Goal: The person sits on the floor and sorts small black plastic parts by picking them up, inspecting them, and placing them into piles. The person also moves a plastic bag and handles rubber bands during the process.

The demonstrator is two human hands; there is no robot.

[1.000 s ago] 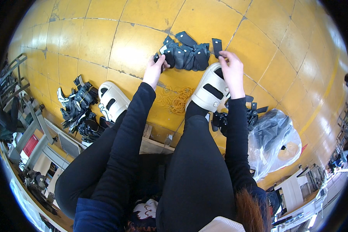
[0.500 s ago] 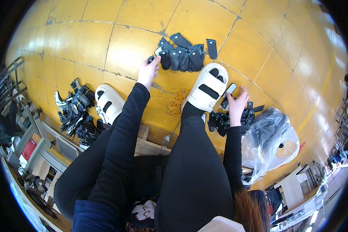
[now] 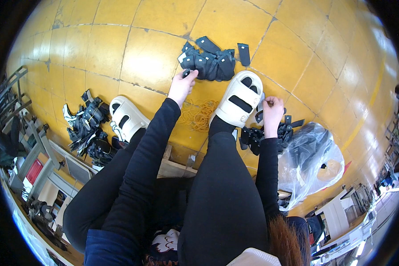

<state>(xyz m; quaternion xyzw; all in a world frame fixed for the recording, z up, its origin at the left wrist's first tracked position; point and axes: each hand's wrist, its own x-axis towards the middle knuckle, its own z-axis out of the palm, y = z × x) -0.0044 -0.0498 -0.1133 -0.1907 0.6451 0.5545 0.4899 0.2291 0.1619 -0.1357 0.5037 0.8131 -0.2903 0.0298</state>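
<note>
My left hand (image 3: 181,87) is closed in a pinch on a small dark strap piece (image 3: 186,72). It is at the near left edge of a pile of flat dark strap pieces (image 3: 206,64), several bearing small white marks. Beside my right shoe, my right hand (image 3: 273,113) has its fingertips together on a dark strap piece with a grey face (image 3: 260,104), mostly covered by the fingers. Just below that hand is a heap of dark pieces (image 3: 251,138). Loose yellow rubber bands (image 3: 198,114) lie on the floor between my shoes.
My cream sandals (image 3: 233,106) are on the yellow tiled floor (image 3: 164,48). Bundles of dark pieces tied with bands (image 3: 93,119) lie left. A clear plastic bag (image 3: 312,162) is at the right. One separate dark piece (image 3: 243,54) lies beyond the pile. Metal frames (image 3: 35,142) stand far left.
My left hand has moved right and slightly toward me, the small piece still pinched in it. My right hand's fingers have closed from a spread pose onto the grey-faced strap piece.
</note>
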